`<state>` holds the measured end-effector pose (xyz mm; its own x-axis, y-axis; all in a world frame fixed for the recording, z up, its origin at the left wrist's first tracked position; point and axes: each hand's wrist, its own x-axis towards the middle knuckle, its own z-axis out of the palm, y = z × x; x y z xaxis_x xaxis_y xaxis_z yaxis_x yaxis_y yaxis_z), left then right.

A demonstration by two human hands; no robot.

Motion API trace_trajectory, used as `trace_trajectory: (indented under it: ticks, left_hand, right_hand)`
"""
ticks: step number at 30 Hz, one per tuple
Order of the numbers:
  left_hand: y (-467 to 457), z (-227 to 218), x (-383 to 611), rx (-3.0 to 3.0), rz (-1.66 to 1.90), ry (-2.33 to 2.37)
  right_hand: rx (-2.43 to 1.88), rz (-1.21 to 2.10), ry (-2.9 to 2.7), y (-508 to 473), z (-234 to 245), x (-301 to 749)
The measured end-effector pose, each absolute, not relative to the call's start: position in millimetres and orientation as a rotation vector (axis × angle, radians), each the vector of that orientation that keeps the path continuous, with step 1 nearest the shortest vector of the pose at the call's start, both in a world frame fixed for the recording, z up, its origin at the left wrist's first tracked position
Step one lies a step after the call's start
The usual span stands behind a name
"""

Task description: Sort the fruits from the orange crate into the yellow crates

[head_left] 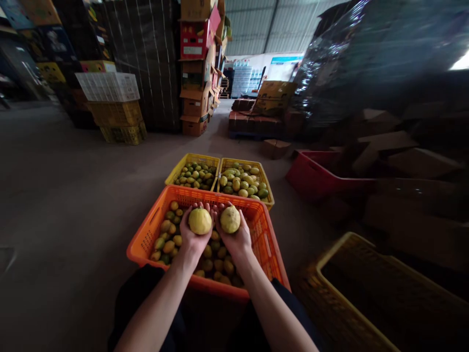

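My left hand point(187, 240) is cupped beneath a round, pale yellow lemon point(200, 222), its fingers curled up behind it. Beside it, my right hand point(240, 240) cradles a second lemon point(230, 220), which has a knobby top and brownish blemishes. Both hands are close together above a large orange plastic crate point(264, 230). Inside that crate lie many smaller yellow, orange and green fruits point(168, 247), partly hidden by my hands and forearms.
Beyond the orange crate, a left yellow crate point(179, 167) and a right yellow crate point(270, 191) hold yellow-green fruit. On the right are a red crate point(311, 178) and another yellow crate point(337, 244). Stacked cartons point(194, 73) and white and yellow crates point(113, 88) stand farther back.
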<state>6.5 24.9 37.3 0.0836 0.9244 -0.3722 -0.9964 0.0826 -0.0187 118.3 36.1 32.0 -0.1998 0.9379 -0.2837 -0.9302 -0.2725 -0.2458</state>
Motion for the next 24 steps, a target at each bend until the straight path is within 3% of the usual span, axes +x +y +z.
trace_trajectory:
  ticks: [24]
  left_hand:
    - [42.6,29.6,-3.4,-0.365,1.541,0.472]
  right_hand:
    - [-0.515,1.858,-0.211,41.9,28.1,122.0]
